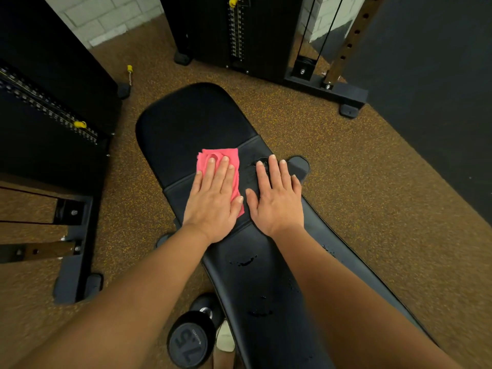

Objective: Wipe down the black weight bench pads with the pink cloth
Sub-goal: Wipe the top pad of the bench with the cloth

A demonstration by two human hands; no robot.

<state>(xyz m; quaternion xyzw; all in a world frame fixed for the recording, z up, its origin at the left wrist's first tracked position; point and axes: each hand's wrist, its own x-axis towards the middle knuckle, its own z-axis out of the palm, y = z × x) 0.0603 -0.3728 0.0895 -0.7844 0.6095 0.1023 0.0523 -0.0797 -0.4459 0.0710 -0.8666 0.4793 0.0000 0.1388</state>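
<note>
The black weight bench (186, 123) runs from the lower right up to the middle of the head view, with a seam band between its two pads. A folded pink cloth (225, 158) lies across that seam. My left hand (214, 201) presses flat on the cloth with straight fingers. My right hand (277, 201) rests flat on the bare pad just right of the cloth, fingers spread. Several wet drops and streaks (246, 261) show on the nearer pad.
A black dumbbell marked 15 (190, 339) lies on the speckled brown floor under the bench's near left side. Weight-stack machines stand at left (50, 113) and at the back (234, 33). A rack base (330, 89) sits at back right.
</note>
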